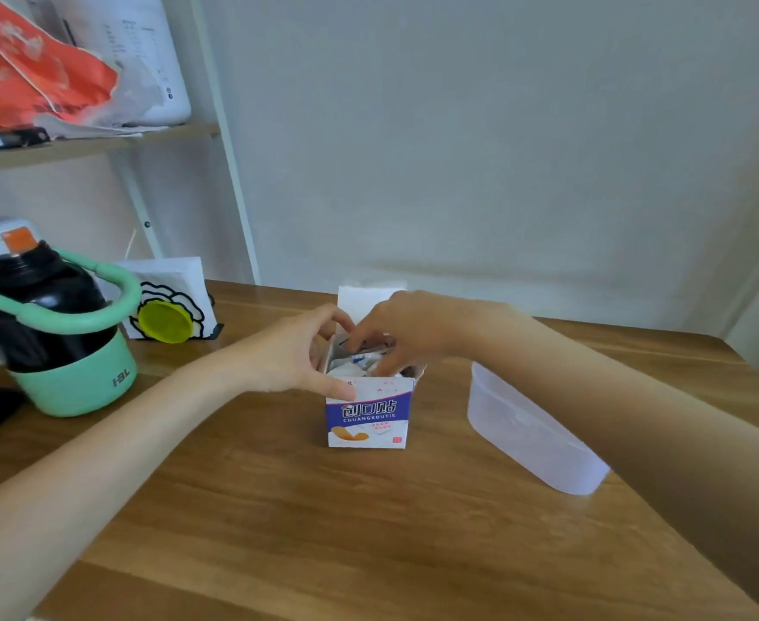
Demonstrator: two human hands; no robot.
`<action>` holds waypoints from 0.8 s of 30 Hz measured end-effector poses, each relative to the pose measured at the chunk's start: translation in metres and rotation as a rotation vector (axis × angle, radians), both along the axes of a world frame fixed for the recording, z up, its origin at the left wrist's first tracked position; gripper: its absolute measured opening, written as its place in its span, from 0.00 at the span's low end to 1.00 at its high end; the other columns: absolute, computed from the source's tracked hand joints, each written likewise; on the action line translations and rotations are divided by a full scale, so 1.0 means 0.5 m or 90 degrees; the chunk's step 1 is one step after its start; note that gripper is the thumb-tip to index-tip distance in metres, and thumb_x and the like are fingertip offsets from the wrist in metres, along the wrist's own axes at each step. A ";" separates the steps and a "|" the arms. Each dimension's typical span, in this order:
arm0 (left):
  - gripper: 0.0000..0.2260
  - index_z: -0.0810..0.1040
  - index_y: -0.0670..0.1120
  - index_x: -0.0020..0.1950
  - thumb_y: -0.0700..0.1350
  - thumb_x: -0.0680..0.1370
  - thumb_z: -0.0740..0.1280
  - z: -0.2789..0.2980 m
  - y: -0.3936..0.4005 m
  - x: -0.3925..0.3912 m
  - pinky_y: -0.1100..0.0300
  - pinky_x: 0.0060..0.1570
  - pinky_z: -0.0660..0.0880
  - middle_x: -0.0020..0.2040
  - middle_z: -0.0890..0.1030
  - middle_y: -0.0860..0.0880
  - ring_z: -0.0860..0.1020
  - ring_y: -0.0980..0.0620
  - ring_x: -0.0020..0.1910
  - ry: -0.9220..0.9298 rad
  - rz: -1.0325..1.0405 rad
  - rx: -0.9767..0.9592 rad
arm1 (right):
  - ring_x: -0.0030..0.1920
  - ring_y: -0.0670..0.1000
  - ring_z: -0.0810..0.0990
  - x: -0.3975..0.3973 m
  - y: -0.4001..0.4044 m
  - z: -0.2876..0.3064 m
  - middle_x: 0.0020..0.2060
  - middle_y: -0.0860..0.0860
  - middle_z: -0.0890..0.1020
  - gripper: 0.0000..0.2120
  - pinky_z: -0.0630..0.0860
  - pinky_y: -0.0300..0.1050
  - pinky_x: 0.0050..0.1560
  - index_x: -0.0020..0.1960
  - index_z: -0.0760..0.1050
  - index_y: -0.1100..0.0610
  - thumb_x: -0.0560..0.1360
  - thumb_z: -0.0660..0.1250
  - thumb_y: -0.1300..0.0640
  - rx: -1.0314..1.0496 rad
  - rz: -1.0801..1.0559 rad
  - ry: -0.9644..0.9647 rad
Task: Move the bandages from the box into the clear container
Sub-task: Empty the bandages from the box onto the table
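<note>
At frame centre, the left hand grips the small white-and-purple cardboard bandage box. The right hand pinches white wrapped bandages inside its open top. A clear plastic container sits right.

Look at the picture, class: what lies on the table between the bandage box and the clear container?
Nothing: the head view shows only bare wooden table between the bandage box and the clear container.

head cam | looks forward and down, close over table | wall behind | single view
</note>
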State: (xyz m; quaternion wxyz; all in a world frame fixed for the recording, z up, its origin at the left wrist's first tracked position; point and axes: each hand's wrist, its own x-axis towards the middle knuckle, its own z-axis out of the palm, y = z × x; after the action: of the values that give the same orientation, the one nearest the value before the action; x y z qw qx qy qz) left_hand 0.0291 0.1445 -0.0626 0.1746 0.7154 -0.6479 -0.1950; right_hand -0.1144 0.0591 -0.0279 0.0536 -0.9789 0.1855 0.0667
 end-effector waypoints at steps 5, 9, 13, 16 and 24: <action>0.34 0.62 0.55 0.66 0.53 0.66 0.75 -0.023 0.015 0.022 0.63 0.48 0.75 0.68 0.71 0.55 0.73 0.55 0.59 0.059 0.020 -0.009 | 0.46 0.46 0.75 0.057 0.015 -0.012 0.49 0.47 0.78 0.13 0.70 0.27 0.28 0.60 0.74 0.57 0.77 0.64 0.57 0.037 0.027 0.091; 0.33 0.62 0.55 0.67 0.53 0.67 0.74 -0.028 0.016 0.019 0.62 0.45 0.77 0.65 0.72 0.54 0.77 0.52 0.55 0.071 0.034 -0.031 | 0.44 0.48 0.77 0.054 0.006 -0.033 0.48 0.51 0.82 0.10 0.70 0.31 0.33 0.54 0.79 0.58 0.77 0.62 0.57 -0.007 0.003 0.005; 0.26 0.64 0.56 0.60 0.52 0.68 0.74 -0.023 0.007 0.009 0.67 0.33 0.77 0.58 0.73 0.56 0.78 0.56 0.45 0.097 0.028 -0.034 | 0.48 0.48 0.79 0.024 0.001 -0.031 0.51 0.49 0.84 0.12 0.75 0.39 0.40 0.57 0.79 0.53 0.77 0.62 0.56 -0.030 -0.046 -0.068; 0.26 0.66 0.53 0.60 0.50 0.68 0.74 -0.015 0.000 0.006 0.68 0.28 0.75 0.53 0.73 0.57 0.78 0.57 0.42 0.103 0.026 -0.039 | 0.51 0.51 0.80 0.007 0.000 -0.010 0.51 0.50 0.84 0.11 0.76 0.45 0.46 0.56 0.80 0.53 0.76 0.63 0.55 -0.029 -0.095 -0.149; 0.25 0.68 0.49 0.60 0.50 0.68 0.74 0.010 -0.003 -0.003 0.64 0.31 0.76 0.50 0.78 0.54 0.78 0.58 0.29 0.063 0.053 -0.077 | 0.51 0.54 0.80 -0.036 0.010 0.089 0.48 0.52 0.85 0.10 0.75 0.45 0.48 0.53 0.82 0.53 0.75 0.66 0.58 -0.097 -0.167 -0.357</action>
State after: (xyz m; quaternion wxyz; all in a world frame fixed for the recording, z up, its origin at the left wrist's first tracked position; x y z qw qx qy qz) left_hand 0.0279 0.1433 -0.0576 0.2573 0.7194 -0.6186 -0.1834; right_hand -0.1324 0.0641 0.0164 0.0374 -0.9280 0.2927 -0.2276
